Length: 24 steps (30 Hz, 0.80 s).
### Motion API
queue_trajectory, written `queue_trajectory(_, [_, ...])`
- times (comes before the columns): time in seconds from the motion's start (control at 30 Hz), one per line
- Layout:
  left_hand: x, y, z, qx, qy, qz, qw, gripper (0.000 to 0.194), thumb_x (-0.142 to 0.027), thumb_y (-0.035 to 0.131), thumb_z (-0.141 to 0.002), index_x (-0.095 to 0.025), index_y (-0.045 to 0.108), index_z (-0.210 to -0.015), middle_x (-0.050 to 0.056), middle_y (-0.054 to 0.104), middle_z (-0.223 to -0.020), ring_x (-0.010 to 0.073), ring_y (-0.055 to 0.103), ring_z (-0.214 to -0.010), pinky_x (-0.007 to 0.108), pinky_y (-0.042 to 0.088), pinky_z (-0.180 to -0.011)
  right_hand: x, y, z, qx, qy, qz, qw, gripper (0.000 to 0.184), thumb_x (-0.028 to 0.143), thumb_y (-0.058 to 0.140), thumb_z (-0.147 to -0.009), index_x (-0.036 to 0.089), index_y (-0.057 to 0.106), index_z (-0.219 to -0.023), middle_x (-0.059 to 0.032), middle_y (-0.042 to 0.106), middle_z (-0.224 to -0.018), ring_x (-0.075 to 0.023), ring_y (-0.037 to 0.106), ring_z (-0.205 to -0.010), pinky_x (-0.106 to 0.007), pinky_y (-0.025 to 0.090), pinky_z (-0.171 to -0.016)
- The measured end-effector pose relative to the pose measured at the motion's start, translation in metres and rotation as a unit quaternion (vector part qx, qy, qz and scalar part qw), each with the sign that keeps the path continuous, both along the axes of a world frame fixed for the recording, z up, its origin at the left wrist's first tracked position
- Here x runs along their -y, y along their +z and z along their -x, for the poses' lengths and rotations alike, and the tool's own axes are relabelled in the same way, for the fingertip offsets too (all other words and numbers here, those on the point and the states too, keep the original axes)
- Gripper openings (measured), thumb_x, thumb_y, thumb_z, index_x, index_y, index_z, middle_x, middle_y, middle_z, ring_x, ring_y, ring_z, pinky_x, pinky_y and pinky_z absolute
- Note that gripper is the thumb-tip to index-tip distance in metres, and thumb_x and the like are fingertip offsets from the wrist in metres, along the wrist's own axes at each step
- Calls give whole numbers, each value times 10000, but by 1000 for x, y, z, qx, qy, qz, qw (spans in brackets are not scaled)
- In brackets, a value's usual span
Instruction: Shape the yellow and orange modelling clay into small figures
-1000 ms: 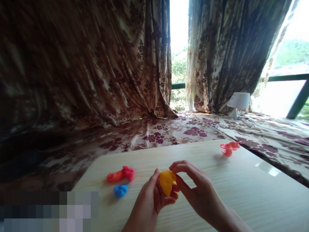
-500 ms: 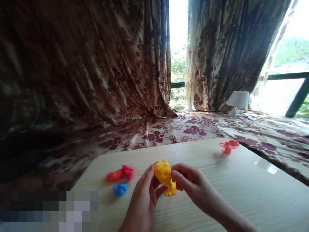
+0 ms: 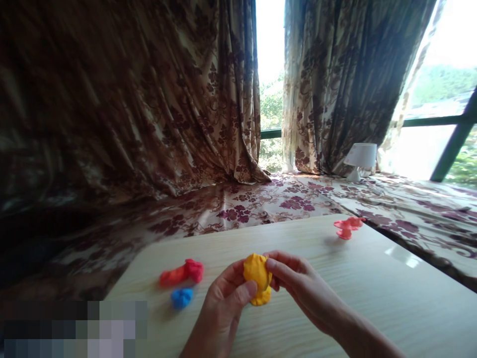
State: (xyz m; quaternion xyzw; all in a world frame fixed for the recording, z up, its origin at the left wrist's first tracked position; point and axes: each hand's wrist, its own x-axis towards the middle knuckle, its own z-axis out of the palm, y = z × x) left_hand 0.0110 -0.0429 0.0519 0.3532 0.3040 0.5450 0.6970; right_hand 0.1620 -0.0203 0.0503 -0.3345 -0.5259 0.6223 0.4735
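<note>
A lump of yellow modelling clay (image 3: 256, 271) is held between both hands above the pale wooden table (image 3: 298, 318). It has a wide, rounded upper part and a smaller lower part. My left hand (image 3: 229, 296) grips it from the left, thumb pressed across its front. From the right, my right hand (image 3: 290, 271) pinches its edge between thumb and fingers. Left of my hands lie a red and pink clay piece (image 3: 182, 272) and, just nearer, a small blue clay lump (image 3: 182, 298).
A coral-coloured clay shape (image 3: 347, 227) stands near the table's far right corner. Beyond the table are flowered cloth (image 3: 234, 214), a small white lamp (image 3: 360, 156) and patterned curtains (image 3: 208, 99) beside windows. Pixel blocks cover the lower left corner.
My left thumb has moved from the clay's left edge onto its front. The yellow clay has turned slightly, its wide part facing me more. The whole view has shifted a little.
</note>
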Motion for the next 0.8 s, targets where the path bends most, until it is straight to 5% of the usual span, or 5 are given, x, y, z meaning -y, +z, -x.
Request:
queue_trajectory(0.17, [1,5,0,2,-2,3,1000,169,-303,643,-745,-144,686,-780,69,707,-796,227,628,-861,305,456,-761,1,0,-2,6,13,12,1000,186,327,635,-769,142,656,-772,12,533,-668,-97,424,-630,-198,343,-591])
queue_trajectory(0.47, [2,1,4,-18,24,37,999,122,-251,716,-662,-146,701,-723,32,688,-695,160,621,-716,231,461,-689,3,2,-2,7,52,6,999,191,317,616,-768,140,624,-698,12,561,-666,-117,473,-666,-230,368,-659])
queue_trajectory(0.8, [2,-1,1,-127,44,-11,991,142,-278,705,-679,-143,716,-723,9,609,-627,129,525,-664,218,420,-696,3,4,-1,157,-25,-105,982,264,407,544,-818,165,586,-720,14,534,-670,-133,483,-669,-227,399,-623])
